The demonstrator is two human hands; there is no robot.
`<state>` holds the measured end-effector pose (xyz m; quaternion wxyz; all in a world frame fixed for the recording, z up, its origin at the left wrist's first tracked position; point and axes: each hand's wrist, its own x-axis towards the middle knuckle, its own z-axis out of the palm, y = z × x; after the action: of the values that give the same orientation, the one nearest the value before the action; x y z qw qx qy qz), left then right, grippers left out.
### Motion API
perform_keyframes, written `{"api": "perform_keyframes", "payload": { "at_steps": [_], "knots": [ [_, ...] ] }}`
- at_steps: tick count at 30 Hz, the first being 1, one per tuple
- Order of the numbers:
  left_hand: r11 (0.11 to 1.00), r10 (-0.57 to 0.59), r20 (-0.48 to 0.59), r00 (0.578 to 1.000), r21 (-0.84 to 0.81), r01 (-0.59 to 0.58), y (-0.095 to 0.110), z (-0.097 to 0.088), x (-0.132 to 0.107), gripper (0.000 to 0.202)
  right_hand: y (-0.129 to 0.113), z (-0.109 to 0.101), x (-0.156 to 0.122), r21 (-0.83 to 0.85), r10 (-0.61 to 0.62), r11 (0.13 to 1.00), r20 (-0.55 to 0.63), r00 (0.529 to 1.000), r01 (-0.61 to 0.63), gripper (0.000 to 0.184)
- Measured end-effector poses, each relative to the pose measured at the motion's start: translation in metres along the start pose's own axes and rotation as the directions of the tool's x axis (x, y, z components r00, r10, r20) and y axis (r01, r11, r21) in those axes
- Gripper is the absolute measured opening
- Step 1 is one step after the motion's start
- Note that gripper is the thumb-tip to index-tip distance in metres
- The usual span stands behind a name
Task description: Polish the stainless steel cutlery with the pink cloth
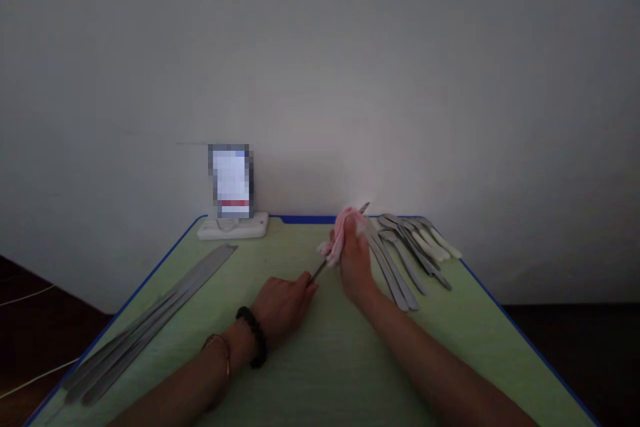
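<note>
In my left hand [285, 310] is the handle end of a slim metal table knife [319, 271], its shaft slanting up and away to the right. My right hand [356, 263] is closed around a pink and white cloth [343, 230], which wraps the knife's middle. Beyond the cloth only the knife's narrow tip shows. Close to the right hand lie long metal cutlery pieces [395, 273], their far ends partly hidden by hand and cloth. Several spoons [405, 257] lie farther right, some with white handles [425, 240].
Several metal knives [155, 320] lie together along the left side of the green, blue-edged table [280, 393]. A lit, pixelated screen [231, 180] stands on a white base [235, 227] at the back left. Behind the table rises a plain wall [320, 67].
</note>
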<state>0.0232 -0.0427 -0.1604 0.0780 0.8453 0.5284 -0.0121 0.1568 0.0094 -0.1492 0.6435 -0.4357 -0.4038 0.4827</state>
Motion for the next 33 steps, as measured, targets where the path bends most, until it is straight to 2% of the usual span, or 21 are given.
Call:
{"api": "perform_keyframes", "payload": {
  "at_steps": [3,8,10,13,15,17,19,21,23,25,27,29,33],
  "knots": [
    [1.0,-0.007,-0.001,1.0,0.007,0.007,0.003,-0.001,0.0,0.036,0.018,0.003,-0.01,0.03,0.139,0.99,0.038,0.99,-0.14,0.053],
    [0.999,0.026,-0.057,0.998,-0.036,-0.028,-0.001,0.0,-0.002,0.038,0.013,-0.003,-0.001,0.086,0.174,0.979,0.113,0.978,-0.184,0.055],
    [0.989,0.117,-0.076,0.99,-0.087,-0.124,-0.005,0.0,-0.004,0.037,0.011,-0.008,0.006,0.131,0.159,0.976,0.103,0.982,-0.172,0.055],
    [0.943,0.291,-0.099,0.952,-0.137,-0.302,-0.009,0.003,-0.007,0.028,0.012,-0.014,0.013,0.193,0.15,0.968,0.063,0.987,-0.16,0.053],
    [0.926,0.341,-0.101,0.935,-0.137,-0.352,-0.011,0.004,-0.007,0.025,0.016,-0.016,0.014,0.202,0.147,0.967,0.068,0.987,-0.158,0.052],
    [0.934,0.319,-0.091,0.943,-0.141,-0.33,-0.011,0.005,-0.006,0.026,0.018,-0.016,0.012,0.167,0.126,0.976,0.082,0.989,-0.138,0.051],
    [0.949,0.246,-0.093,0.965,-0.182,-0.259,-0.012,0.006,-0.003,0.028,0.02,-0.014,0.007,0.078,0.101,0.991,0.093,0.991,-0.108,0.052],
    [0.936,0.151,-0.115,0.982,-0.303,-0.18,-0.014,0.006,0.0,0.029,0.019,-0.01,0.001,-0.026,0.089,0.996,0.119,0.989,-0.086,0.054],
    [0.854,0.067,-0.126,0.99,-0.505,-0.122,-0.017,0.007,0.004,0.028,0.018,-0.006,-0.006,-0.103,0.079,0.993,0.145,0.986,-0.065,0.053],
    [0.714,0.01,-0.099,0.995,-0.696,-0.076,-0.02,0.008,0.007,0.029,0.017,-0.003,-0.012,-0.151,0.053,0.988,0.135,0.989,-0.032,0.051],
    [0.616,-0.011,-0.083,0.997,-0.786,-0.058,-0.022,0.008,0.009,0.033,0.016,-0.003,-0.014,-0.177,0.023,0.984,0.101,0.995,-0.005,0.05],
    [0.614,-0.007,-0.104,0.995,-0.785,-0.078,-0.023,0.007,0.008,0.037,0.016,-0.003,-0.014,-0.177,0.021,0.984,0.082,0.996,-0.006,0.053],
    [0.706,0.099,-0.183,0.978,-0.68,-0.198,-0.021,0.002,0.003,0.036,0.014,-0.003,-0.013,-0.158,0.043,0.987,0.11,0.993,-0.025,0.056]
  ]
}}
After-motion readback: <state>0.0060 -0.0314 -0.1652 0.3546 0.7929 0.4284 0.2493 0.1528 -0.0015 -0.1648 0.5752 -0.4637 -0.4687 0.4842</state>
